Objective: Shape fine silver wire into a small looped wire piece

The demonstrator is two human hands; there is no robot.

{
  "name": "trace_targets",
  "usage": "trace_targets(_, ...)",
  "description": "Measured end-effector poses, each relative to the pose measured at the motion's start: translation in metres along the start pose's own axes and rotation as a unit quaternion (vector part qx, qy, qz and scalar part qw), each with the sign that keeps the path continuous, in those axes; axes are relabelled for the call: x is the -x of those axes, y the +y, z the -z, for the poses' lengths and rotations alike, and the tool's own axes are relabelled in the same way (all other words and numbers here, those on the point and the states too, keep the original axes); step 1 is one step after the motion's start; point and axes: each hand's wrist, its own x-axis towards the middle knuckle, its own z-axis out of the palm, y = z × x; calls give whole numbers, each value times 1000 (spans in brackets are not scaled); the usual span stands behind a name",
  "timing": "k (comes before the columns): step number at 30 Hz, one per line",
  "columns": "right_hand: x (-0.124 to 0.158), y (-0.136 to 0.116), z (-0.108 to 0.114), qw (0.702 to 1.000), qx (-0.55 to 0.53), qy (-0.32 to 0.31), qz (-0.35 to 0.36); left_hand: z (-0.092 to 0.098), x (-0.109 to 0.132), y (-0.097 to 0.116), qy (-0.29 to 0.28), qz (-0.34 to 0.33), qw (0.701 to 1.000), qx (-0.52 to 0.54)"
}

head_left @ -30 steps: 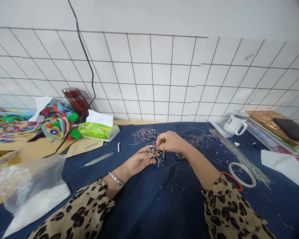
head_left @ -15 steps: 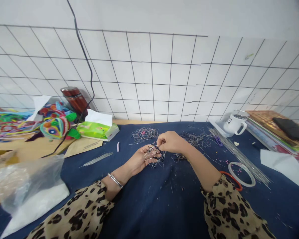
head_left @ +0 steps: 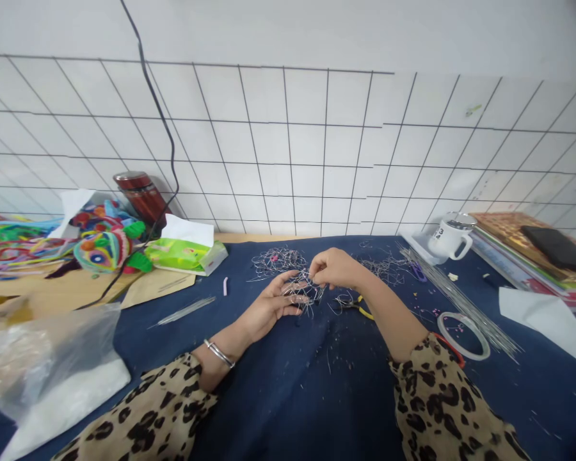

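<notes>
My left hand (head_left: 267, 308), with a silver bangle at its wrist, is curled around a loose tangle of thin silvery wire (head_left: 305, 299). At the upper right side of that tangle, my right hand (head_left: 335, 267) pinches a strand of the wire between thumb and fingertips. Pliers with yellow handles (head_left: 360, 308) lie on the cloth below my right wrist, partly hidden by the forearm. Behind my hands sit a wire bundle with pink bits (head_left: 279, 259) and another wire heap (head_left: 381, 270).
Dark blue cloth (head_left: 278, 390) covers the table. Straight wires (head_left: 465, 304), a white ring (head_left: 463, 336) and a lidded mug (head_left: 451, 237) lie to the right. Leftward are a tissue pack (head_left: 185, 253), a plastic bag (head_left: 62, 358), a colourful plush toy (head_left: 103, 250) and a red flask (head_left: 144, 195).
My right hand has moved slightly right, drawing away from my left palm with the strand. More of the yellow-handled pliers shows. The whole view has shifted a little.
</notes>
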Motion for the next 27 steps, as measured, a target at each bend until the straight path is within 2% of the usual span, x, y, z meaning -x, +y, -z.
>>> trace_targets(5,-1,-1,-1,999,38,8,-10,-2,5,8,-69,-19,996,50)
trace_targets(10,-1,-2,-1,997,81,18,-3,-6,9,10,-111,-5,994,18)
trace_targets(17,-6,2,-4,995,91,40,-10,-14,8,3,-67,-32,997,-28)
trace_targets(27,-17,15,-12,998,-21,57,-21,-7,5,-6,8,-79,997,-9)
